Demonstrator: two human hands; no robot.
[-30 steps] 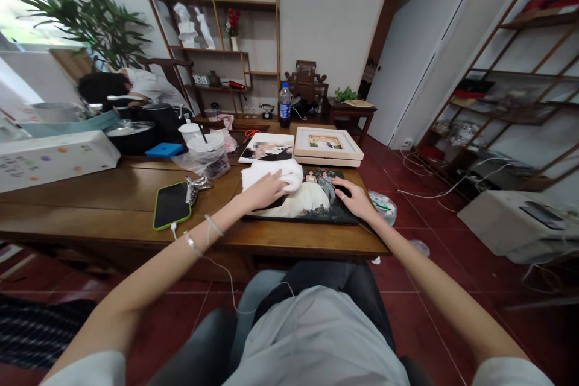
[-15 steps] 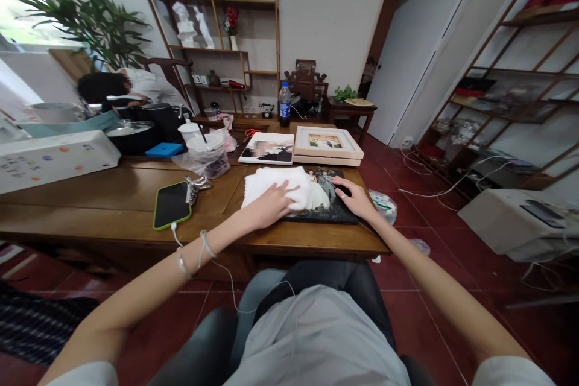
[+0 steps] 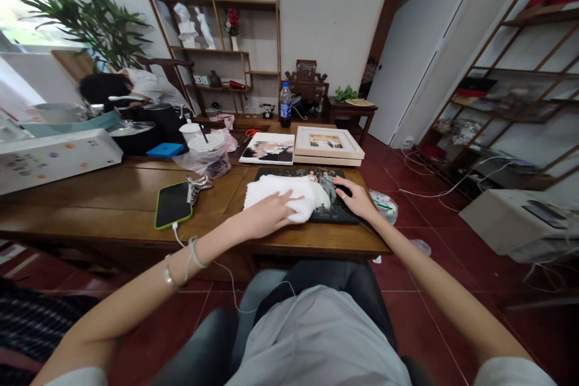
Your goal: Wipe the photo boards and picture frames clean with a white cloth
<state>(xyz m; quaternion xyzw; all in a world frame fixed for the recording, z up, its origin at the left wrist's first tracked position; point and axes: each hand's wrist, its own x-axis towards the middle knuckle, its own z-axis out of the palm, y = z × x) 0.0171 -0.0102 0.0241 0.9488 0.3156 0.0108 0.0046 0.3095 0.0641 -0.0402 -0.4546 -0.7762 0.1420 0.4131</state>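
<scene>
Head view: on the wooden surface (image 3: 113,193) a dark photo print (image 3: 337,212) lies flat near the front edge. A white cloth (image 3: 278,188) covers its left part. The left hand (image 3: 266,217) presses on the cloth, fingers flat and released; the right hand (image 3: 357,198) rests on the print's right edge, fingers also released.

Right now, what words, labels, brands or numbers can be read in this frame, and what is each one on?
"31", as far as it can be made out: number blocks on the wall shelf.
Bottle, blue label: too small to read.
Long white box, small print: blurred, unreadable.
Phone: screen dark, no text.
Photo panel under the white cloth: no text visible.
</scene>
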